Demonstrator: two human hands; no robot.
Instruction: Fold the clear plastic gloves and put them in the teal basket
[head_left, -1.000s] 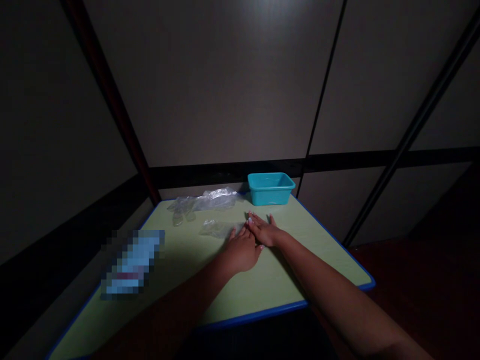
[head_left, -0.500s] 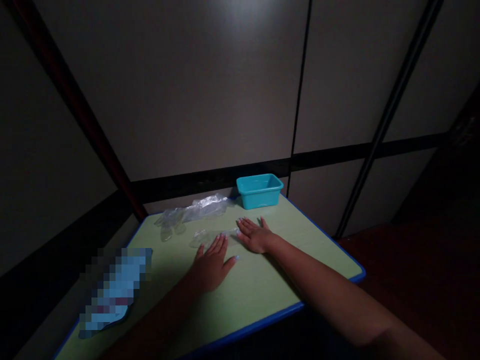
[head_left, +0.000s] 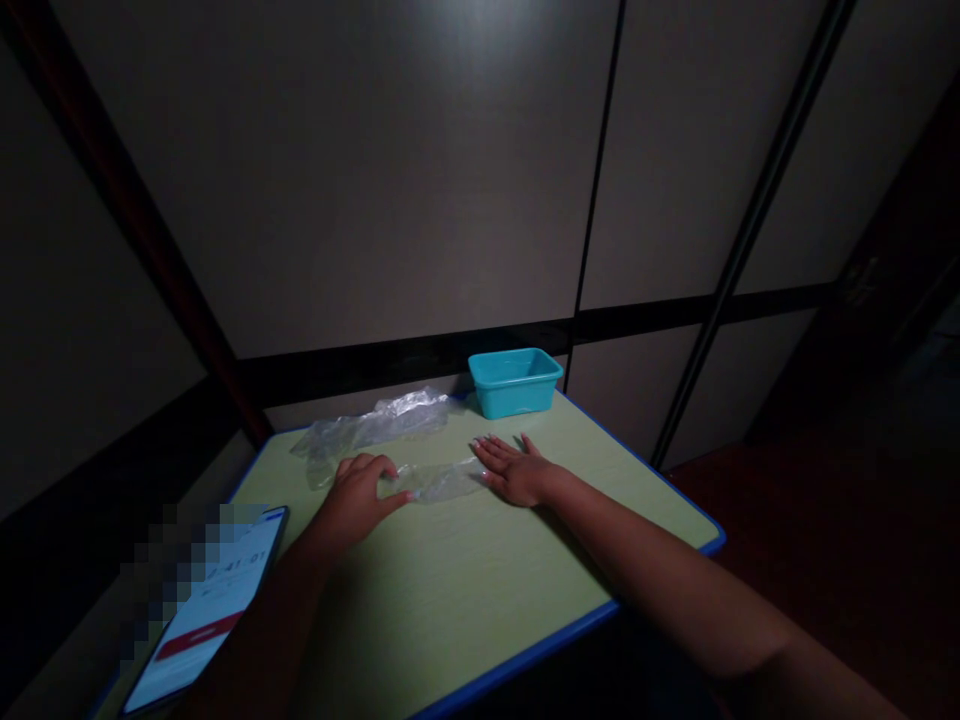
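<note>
A thin, clear plastic sheet that looks like a disposable glove [head_left: 442,480] lies stretched flat on the table, between my two hands. My right hand [head_left: 514,472] rests flat on its right end, with the fingers stretched out and the thumb at the film. At the left end is my left hand [head_left: 360,498], its fingers curved and the thumb apart from them, with a gap between the tips. Behind it lies a crumpled heap of similar clear plastic [head_left: 382,422], partly covered by my left hand.
A turquoise plastic basket [head_left: 516,398] stands at the table's back corner. On the left, a phone [head_left: 217,590] with a lit screen lies partly behind my left forearm. The pale green table [head_left: 465,590] has a blue edge and stands against dark-trimmed panels [head_left: 420,200].
My left hand has moved left from the middle of the plastic to its left end, and its fingers have curled. My right hand stays pressed in place. The view has shifted slightly.
</note>
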